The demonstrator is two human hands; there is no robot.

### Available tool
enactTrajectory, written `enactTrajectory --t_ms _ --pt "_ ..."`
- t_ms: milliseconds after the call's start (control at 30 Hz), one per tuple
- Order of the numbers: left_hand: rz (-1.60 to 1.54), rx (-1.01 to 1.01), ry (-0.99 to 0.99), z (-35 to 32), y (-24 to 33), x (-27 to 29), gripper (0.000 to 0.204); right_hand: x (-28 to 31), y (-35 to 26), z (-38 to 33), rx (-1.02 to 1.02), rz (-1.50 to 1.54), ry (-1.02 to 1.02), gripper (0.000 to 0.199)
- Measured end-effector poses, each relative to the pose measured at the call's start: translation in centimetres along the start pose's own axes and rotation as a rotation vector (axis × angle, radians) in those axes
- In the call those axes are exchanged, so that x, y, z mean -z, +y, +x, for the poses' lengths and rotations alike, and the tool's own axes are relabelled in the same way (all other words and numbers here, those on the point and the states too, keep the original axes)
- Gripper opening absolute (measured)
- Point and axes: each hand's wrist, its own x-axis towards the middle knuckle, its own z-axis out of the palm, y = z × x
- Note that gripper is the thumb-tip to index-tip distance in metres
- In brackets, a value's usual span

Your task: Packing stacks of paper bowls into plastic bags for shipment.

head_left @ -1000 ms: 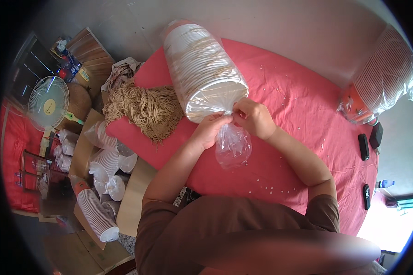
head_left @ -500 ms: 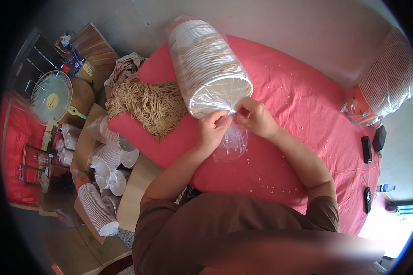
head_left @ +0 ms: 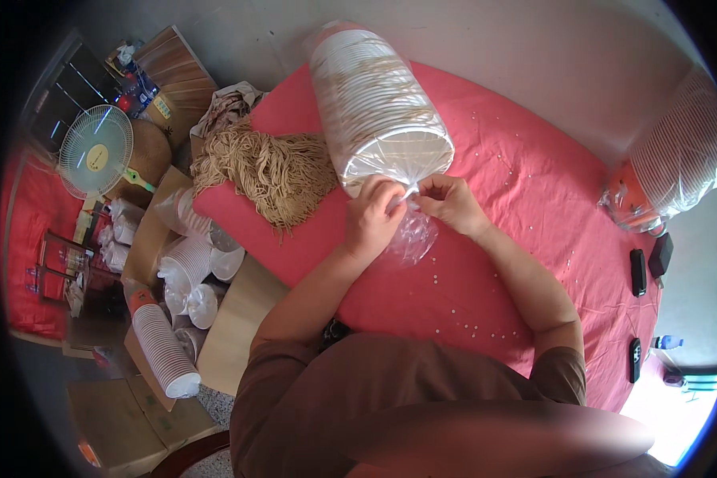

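Both hands have closed in: left hand and right hand now pinch the clear plastic bag's gathered neck (loose tail below), white stacked bowls just beyond.

Fingertips of the left hand are buried in the gathered neck of the clear plastic bag. The person's lower torso is blurred. Second bagged stack fades at frame rim.
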Motion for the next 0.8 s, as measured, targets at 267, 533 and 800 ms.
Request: enactTrajectory --t_ms 267,533,800 --pt "-0.005 0.023 -0.147 -0.4 1.6 0.2 0.019 0.7 0.6 0.2 -0.067 0.122 0.002 0.012" --pt "-0.365 0.373 -0.084 -1.9 -0.2 -0.9 0.011 0.5 1.0 0.1 -0.049 0.168 -0.036 0.014" --pt "0.002 0.116 -0.096 -0.7 2.0 -0.2 0.014 0.4 0.9 0.0 -0.015 0.253 -0.052 0.013"
